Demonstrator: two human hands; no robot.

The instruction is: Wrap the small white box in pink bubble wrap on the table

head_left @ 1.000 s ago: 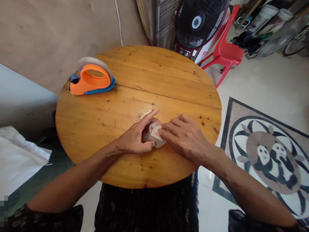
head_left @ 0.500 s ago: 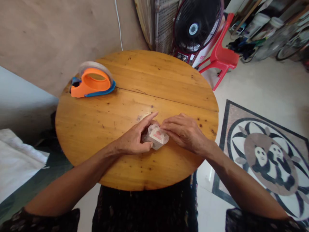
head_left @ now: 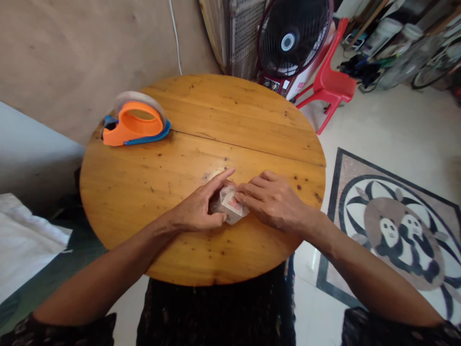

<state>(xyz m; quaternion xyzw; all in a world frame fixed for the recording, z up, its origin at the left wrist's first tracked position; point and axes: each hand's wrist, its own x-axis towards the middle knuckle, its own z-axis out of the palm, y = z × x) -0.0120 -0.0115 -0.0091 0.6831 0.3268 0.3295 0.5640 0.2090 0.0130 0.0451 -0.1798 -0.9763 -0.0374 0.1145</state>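
A small pale box (head_left: 230,211) with a pinkish mark on top, wrapped in clear plastic, rests on the round wooden table (head_left: 201,250). My left hand (head_left: 200,206) grips it from the left, thumb along the near side and index finger stretched out past the far side. From the right, my right hand (head_left: 270,199) presses its bunched fingertips onto the wrap at the box's right end. Those fingers partly cover the top and right end of the box. Whether they pinch the plastic or only push on it, I cannot tell.
An orange and blue tape dispenser (head_left: 137,122) with a roll of tape stands at the table's far left. Beyond the table are a black fan (head_left: 293,41) and a red plastic chair (head_left: 333,79). A white sack (head_left: 29,240) lies at the lower left.
My right fingers have moved slightly left and down onto the box's right end, covering more of the wrap and the pinkish mark. My left hand keeps its hold.
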